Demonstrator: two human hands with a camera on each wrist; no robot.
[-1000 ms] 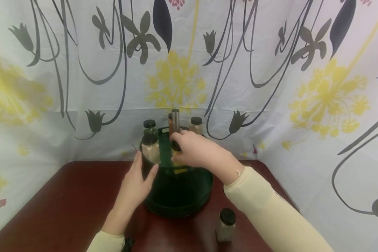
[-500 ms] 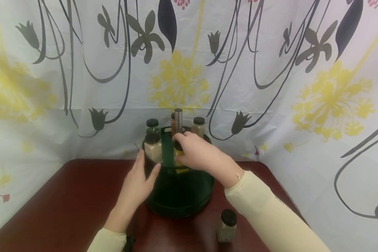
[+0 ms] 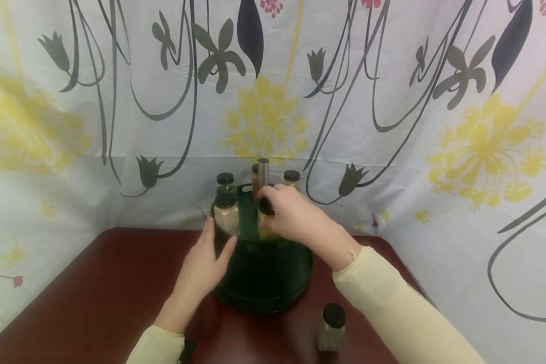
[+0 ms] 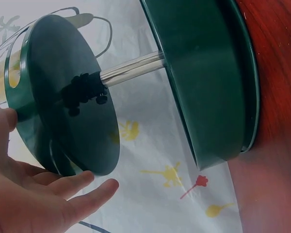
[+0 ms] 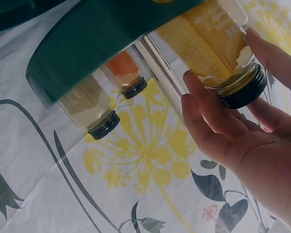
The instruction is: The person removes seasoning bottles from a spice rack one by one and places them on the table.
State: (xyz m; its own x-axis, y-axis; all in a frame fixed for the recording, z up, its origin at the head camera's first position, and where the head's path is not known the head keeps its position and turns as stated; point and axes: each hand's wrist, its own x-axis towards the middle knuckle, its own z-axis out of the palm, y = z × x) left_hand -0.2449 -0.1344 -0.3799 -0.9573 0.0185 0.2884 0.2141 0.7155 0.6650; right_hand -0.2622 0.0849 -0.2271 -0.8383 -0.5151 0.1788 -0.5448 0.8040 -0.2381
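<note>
A yellow jar [image 5: 206, 46] is grasped near its black lid by the right hand [image 3: 296, 215]; the curled fingers are shown clearly from the right wrist, while from the head most of the jar is covered by that hand. The jar is held in the upper tray [image 4: 94, 126]; whether its base is touching the tray floor cannot be told, since it is hidden by the wall. Printed lettering on the jar is seen only from the right wrist.

The upper tray is touched at its side by the left hand [image 3: 205, 263], with the thumb laid on the wall and the fingers extended, nothing being clenched. From the left wrist alone, the underside of the tray is revealed, with a black fitting [image 4: 82, 92] clamped round the metal pole [image 4: 133, 69] above the deep-walled lower tray [image 4: 208, 87].

An orange jar [image 5: 123, 70] and a beige jar [image 5: 87, 104] are shown beyond the wall from the right wrist. A green jar [image 3: 225, 188] and a cream jar [image 3: 226, 222] are seen from the head, on the left-hand side. A separate jar [image 3: 331, 334] is seen there too, standing on the red-brown table [image 3: 132, 283] near the right sleeve [image 3: 396, 298].
</note>
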